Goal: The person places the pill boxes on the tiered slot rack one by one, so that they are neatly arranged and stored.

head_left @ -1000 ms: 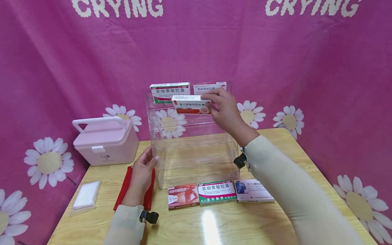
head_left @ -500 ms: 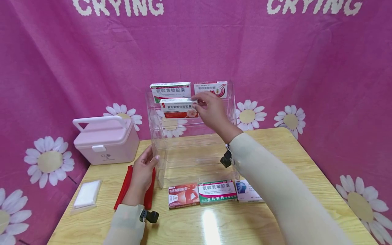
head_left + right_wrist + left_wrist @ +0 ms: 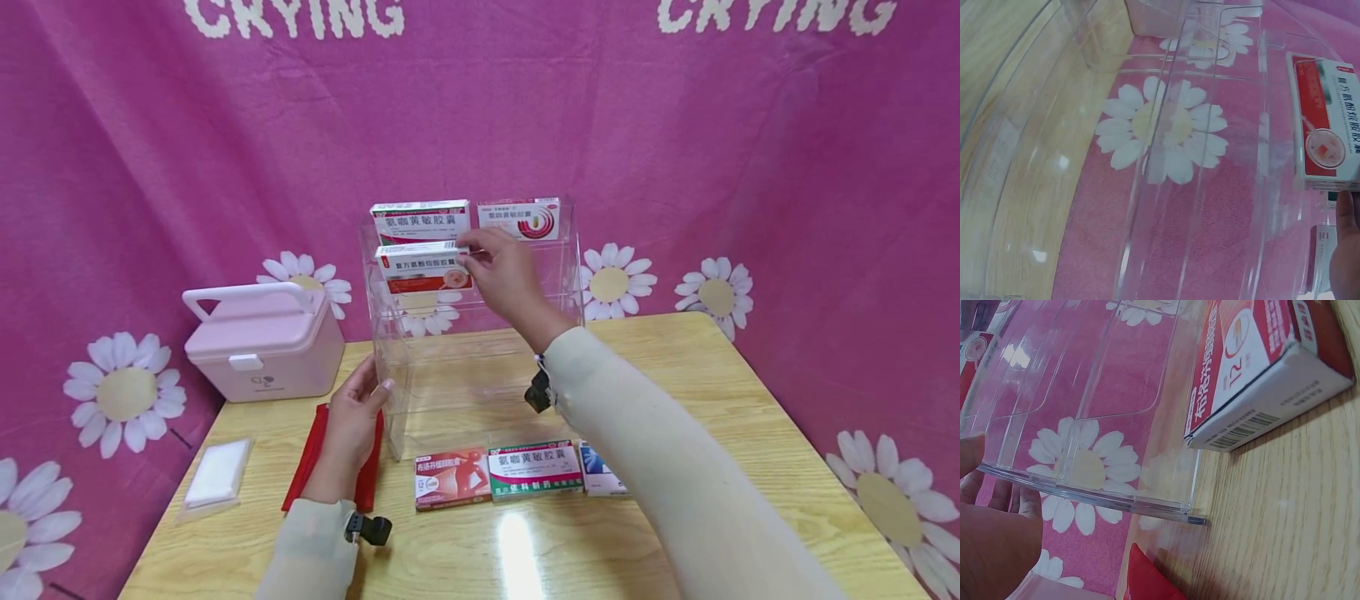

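My right hand (image 3: 504,275) pinches the right end of a white-and-red medicine box (image 3: 423,268), lettering facing me. It is at the left part of the clear stepped display rack (image 3: 392,392), just below the top tier. My left hand (image 3: 352,421) grips the rack's left side panel, with the thumb on one face and fingers behind, as the left wrist view shows. On the top tier stand a green-and-white medicine box (image 3: 427,223) and a white one with red rings (image 3: 519,220). The right wrist view shows the held box (image 3: 1325,125) above bare lower tiers.
Before the rack lie a red medicine box (image 3: 452,478), a green-and-white one (image 3: 536,469) and a blue-and-white one (image 3: 597,473), partly hidden by my right sleeve. At left are a pink carry case (image 3: 262,350), a red pouch (image 3: 366,483) and a white packet (image 3: 216,475).
My right hand has carried the medicine box leftward and slightly down, to below the green-and-white box. The box with red rings has come into full view. My left hand keeps its grip.
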